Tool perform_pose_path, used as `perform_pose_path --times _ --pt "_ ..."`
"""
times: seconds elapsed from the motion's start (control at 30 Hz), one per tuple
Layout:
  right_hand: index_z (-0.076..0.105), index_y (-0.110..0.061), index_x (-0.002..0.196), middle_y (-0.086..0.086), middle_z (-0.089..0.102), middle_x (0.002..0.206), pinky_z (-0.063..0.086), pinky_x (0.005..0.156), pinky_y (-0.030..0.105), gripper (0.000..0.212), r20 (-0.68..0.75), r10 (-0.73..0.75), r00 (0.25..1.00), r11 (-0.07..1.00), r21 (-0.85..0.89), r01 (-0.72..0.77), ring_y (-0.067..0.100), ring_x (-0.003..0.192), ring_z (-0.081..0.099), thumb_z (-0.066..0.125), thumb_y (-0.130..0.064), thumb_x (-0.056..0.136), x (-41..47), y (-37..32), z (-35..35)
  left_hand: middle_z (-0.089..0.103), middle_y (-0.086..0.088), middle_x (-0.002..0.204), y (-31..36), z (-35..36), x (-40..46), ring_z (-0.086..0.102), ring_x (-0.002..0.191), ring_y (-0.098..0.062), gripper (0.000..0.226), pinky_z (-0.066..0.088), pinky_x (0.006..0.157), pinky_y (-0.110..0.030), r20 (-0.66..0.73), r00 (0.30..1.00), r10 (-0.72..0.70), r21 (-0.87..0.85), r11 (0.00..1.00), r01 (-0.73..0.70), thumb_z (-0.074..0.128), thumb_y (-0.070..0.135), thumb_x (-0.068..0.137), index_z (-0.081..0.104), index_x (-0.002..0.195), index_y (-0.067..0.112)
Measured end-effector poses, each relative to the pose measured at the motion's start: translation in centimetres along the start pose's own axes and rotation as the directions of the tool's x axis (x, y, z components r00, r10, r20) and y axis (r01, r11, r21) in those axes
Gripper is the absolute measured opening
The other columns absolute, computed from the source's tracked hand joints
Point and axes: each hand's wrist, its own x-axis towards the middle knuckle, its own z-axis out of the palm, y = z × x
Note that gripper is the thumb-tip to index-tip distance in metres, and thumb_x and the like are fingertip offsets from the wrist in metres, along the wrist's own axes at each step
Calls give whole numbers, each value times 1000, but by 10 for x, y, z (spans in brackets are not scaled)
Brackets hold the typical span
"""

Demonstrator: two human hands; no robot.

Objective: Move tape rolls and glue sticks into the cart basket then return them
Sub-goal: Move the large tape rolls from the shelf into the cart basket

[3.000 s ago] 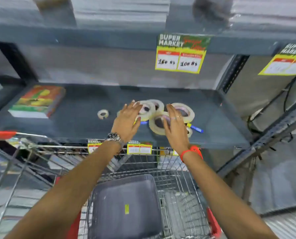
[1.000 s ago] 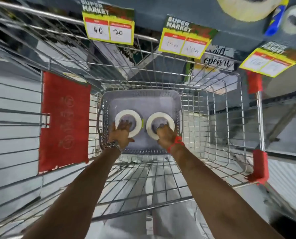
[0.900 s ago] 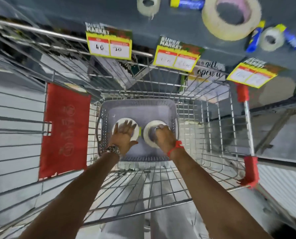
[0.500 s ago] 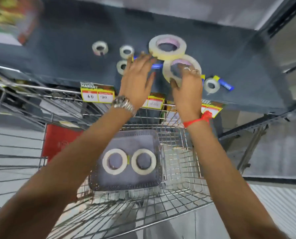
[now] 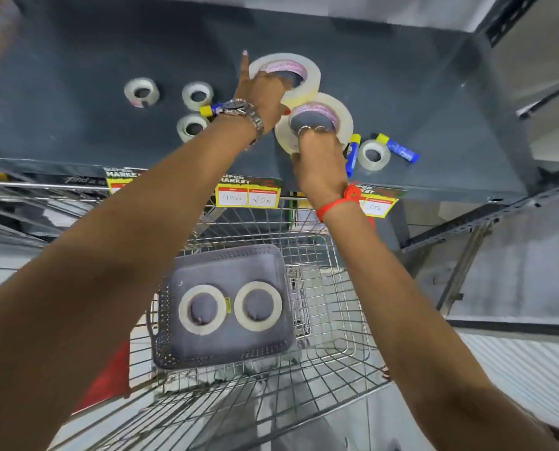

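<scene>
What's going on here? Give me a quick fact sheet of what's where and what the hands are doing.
setting: dark shelf above a wire cart
in the basket: two large tape rolls, lying flat side by side
left hand: gripping the farther large roll on the shelf
right hand: gripping the nearer large roll
small tape rolls on shelf: four
glue sticks: three in view, all on the shelf

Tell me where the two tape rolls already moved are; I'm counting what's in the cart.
Both tape rolls lie flat, side by side, in the grey basket inside the cart, below the shelf edge.
</scene>
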Motion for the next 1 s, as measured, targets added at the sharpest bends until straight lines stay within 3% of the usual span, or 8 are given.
perform_pose_path --times 0.23,0.33,0.43,0.57,0.73,0.8,0.87,1.0 --pt "60 0 109 22 62 115 43 95 40 26 -61 -59 996 998 1 59 37 111 53 48 5 87 -7 0 -11 60 -12 127 0 -22 -20 49 124 -27 37 -4 121 -48 -202 979 -33 -21 999 30 54 17 91 53 127 10" --pt "61 -1 106 21 62 110 43 91 42 26 -163 -72 984 996 48 81 37 107 53 52 5 82 -28 2 -22 65 -12 117 -13 -32 -65 56 114 -28 35 1 119 -52 -453 891 -27 -126 991 -34 51 15 89 56 124 12" --pt "66 3 99 23 67 94 52 86 40 27 -327 -149 933 981 67 180 39 92 62 66 2 71 -71 -1 -18 69 -18 99 -30 -17 -136 57 102 -29 27 10 114 -52 -621 780 75 -176 957 -233 52 9 87 61 113 6" --pt "70 0 99 17 72 90 40 87 34 36 -279 -277 919 936 138 324 34 85 69 78 -3 64 -139 -2 28 72 -20 95 -51 51 -231 65 95 -29 24 31 104 -52 -470 873 135 -162 958 -235 53 5 86 67 103 -3" --pt "76 -6 81 6 75 71 59 67 24 40 101 -492 865 869 125 479 21 70 72 89 -10 44 -177 -6 100 72 -24 87 -63 141 -307 63 92 -30 56 44 91 -48 -189 981 42 -295 950 -98 30 29 99 70 86 -9" --pt "72 -5 94 11 75 88 56 81 27 33 328 -480 814 875 111 471 24 88 70 81 -12 62 -180 -7 129 72 -25 83 -63 166 -317 66 86 -35 37 54 80 -48 -69 998 8 -317 948 -30 48 22 90 70 87 -8" --pt "61 -7 116 13 66 118 44 100 34 32 531 -416 738 896 101 433 27 114 57 58 -15 86 -179 -7 159 71 -28 83 -61 186 -317 68 80 -44 21 57 73 -54 73 997 -39 -315 947 60 67 4 73 69 90 -9" --pt "62 -3 108 16 67 115 47 92 37 25 617 -366 697 913 93 397 31 109 59 57 -12 85 -176 -9 195 64 -26 116 -62 227 -313 54 114 -40 38 38 100 -44 346 923 -166 -333 898 287 64 3 80 59 118 -1"
